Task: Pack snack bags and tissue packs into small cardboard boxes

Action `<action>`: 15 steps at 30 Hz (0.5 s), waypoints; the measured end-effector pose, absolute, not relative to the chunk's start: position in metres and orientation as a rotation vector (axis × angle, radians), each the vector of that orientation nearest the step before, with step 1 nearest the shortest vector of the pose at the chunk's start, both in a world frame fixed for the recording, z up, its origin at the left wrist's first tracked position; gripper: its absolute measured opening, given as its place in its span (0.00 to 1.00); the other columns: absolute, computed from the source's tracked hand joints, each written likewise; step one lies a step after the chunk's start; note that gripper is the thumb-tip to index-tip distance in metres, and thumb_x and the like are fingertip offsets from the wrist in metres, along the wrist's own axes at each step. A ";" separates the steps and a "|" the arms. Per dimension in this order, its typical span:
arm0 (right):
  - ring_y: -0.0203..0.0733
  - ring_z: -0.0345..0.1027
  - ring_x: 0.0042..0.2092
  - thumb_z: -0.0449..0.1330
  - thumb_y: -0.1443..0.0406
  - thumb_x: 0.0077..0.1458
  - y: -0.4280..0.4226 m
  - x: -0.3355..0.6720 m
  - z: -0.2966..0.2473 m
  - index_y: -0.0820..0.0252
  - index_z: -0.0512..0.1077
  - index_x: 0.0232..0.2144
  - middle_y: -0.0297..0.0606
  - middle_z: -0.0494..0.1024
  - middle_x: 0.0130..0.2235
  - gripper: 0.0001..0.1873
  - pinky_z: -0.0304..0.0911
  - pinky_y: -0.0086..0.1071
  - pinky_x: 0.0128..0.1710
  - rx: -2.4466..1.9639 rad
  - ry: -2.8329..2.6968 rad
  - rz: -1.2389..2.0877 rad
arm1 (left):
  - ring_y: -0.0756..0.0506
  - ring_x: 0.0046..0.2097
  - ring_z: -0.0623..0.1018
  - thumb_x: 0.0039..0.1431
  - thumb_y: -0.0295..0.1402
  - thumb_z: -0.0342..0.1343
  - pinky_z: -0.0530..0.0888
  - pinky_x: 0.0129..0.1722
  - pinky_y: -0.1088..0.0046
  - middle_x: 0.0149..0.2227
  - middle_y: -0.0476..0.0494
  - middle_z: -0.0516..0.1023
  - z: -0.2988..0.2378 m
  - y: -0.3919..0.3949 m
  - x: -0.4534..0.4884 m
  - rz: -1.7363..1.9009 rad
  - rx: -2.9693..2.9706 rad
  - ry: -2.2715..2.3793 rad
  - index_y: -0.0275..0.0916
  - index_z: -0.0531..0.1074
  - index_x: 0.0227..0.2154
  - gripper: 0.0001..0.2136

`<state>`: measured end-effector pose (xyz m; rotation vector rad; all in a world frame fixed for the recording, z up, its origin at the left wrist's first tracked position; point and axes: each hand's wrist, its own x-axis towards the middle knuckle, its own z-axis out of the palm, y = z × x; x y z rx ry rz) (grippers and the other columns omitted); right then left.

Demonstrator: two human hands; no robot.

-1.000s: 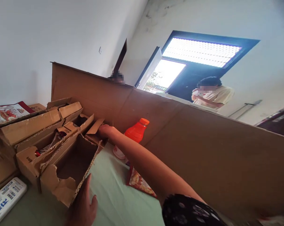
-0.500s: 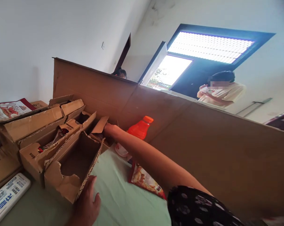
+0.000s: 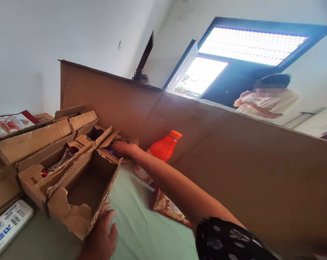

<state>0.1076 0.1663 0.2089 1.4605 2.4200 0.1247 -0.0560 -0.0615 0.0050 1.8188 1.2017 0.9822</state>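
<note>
My left hand [image 3: 102, 231] lies along the right side of an open cardboard box [image 3: 79, 213] with a torn front edge. Its fingers touch the side and its thumb stands apart. Farther back, my right hand [image 3: 122, 148] reaches into a smaller cardboard box [image 3: 127, 159] with raised flaps. Its fingertips are down among the flaps, near something dark purplish, and whether they grip it is hidden. Below my right forearm lies a red food packet [image 3: 170, 209]. An orange bottle [image 3: 165, 146] stands just beyond that forearm.
To the left, another cardboard box [image 3: 39, 184] holds wrapped packets [image 3: 62, 160]. A white box with blue lettering [image 3: 10, 225] lies at the front left on the green cloth [image 3: 136, 213]. A tall cardboard panel [image 3: 206, 144] runs behind; two people are beyond it.
My right hand has moved slightly left and deeper into the small back box, whose flap has shifted. My left hand stays at the front box. The view has tilted a little.
</note>
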 end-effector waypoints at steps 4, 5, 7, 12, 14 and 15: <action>0.48 0.70 0.55 0.61 0.59 0.65 0.166 0.099 0.209 0.57 0.71 0.55 0.44 0.72 0.58 0.18 0.69 0.48 0.54 1.414 2.414 0.216 | 0.37 0.60 0.75 0.54 0.26 0.52 0.70 0.63 0.52 0.58 0.36 0.77 0.007 -0.061 -0.057 0.985 1.838 1.182 0.40 0.79 0.47 0.19; 0.49 0.69 0.56 0.61 0.60 0.65 0.165 0.098 0.211 0.58 0.71 0.55 0.44 0.71 0.59 0.18 0.68 0.49 0.55 1.406 2.420 0.244 | 0.37 0.60 0.76 0.54 0.26 0.52 0.71 0.63 0.53 0.57 0.36 0.77 0.008 -0.060 -0.058 0.988 1.842 1.178 0.40 0.79 0.47 0.19; 0.50 0.69 0.57 0.62 0.60 0.65 0.163 0.098 0.217 0.60 0.71 0.55 0.45 0.72 0.58 0.18 0.67 0.51 0.56 1.403 2.425 0.305 | 0.37 0.59 0.76 0.53 0.27 0.52 0.71 0.63 0.53 0.56 0.35 0.78 0.009 -0.059 -0.058 0.999 1.845 1.180 0.39 0.79 0.46 0.18; 0.49 0.71 0.55 0.62 0.61 0.64 0.154 0.108 0.251 0.62 0.72 0.52 0.44 0.74 0.55 0.17 0.69 0.49 0.54 1.467 2.425 0.455 | 0.35 0.59 0.77 0.53 0.28 0.52 0.71 0.62 0.51 0.55 0.36 0.79 0.013 -0.054 -0.062 1.017 1.848 1.183 0.40 0.79 0.45 0.18; 0.48 0.71 0.55 0.62 0.60 0.64 0.145 0.116 0.271 0.60 0.71 0.54 0.44 0.74 0.56 0.18 0.69 0.49 0.54 1.529 2.409 0.513 | 0.34 0.58 0.77 0.54 0.29 0.52 0.71 0.62 0.50 0.55 0.35 0.79 0.015 -0.050 -0.063 1.005 1.854 1.154 0.40 0.79 0.45 0.17; 0.49 0.70 0.55 0.62 0.60 0.65 0.139 0.121 0.282 0.60 0.71 0.55 0.44 0.73 0.57 0.18 0.69 0.49 0.54 1.570 2.391 0.541 | 0.33 0.59 0.76 0.54 0.29 0.52 0.70 0.62 0.49 0.55 0.33 0.78 0.016 -0.047 -0.064 0.997 1.857 1.134 0.39 0.79 0.45 0.17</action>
